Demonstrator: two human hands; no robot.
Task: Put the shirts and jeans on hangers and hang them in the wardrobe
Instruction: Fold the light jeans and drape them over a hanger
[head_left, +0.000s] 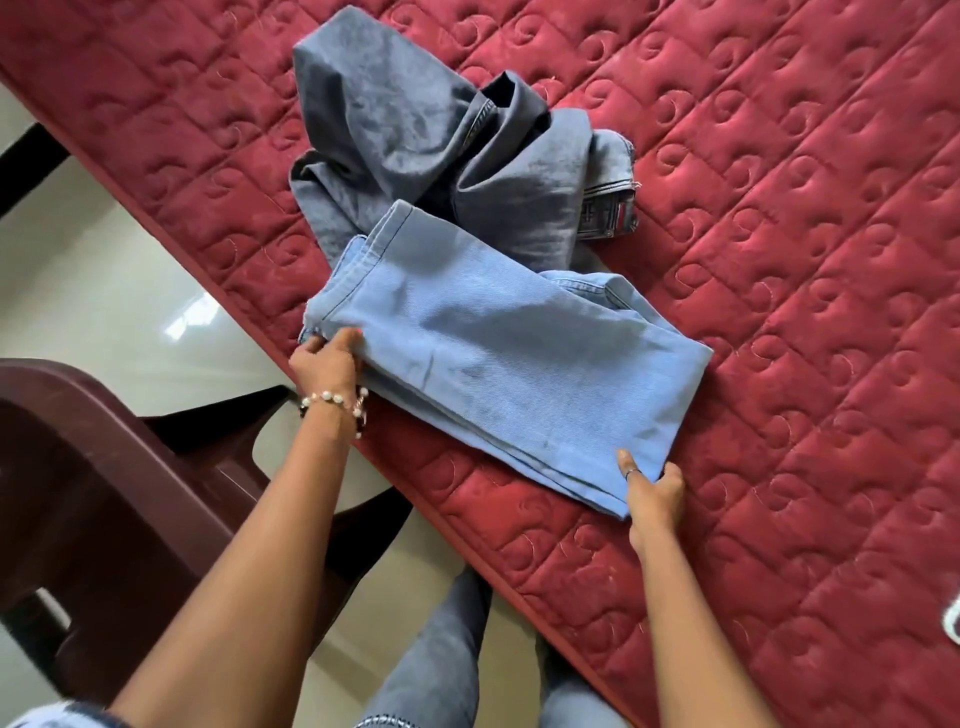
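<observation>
Bright, even daylight, soft and diffuse. Glare patch on the glossy floor tiles (187, 322), upper left. Soft shadows fall across the light blue jeans (498, 358) and beneath the forearms. Wide-angle bowing visible: the red quilted mattress (779, 260) edge runs diagonally. Forearms blurred slightly at the lower frame; centre reasonably sharp, fabric weave readable.
</observation>
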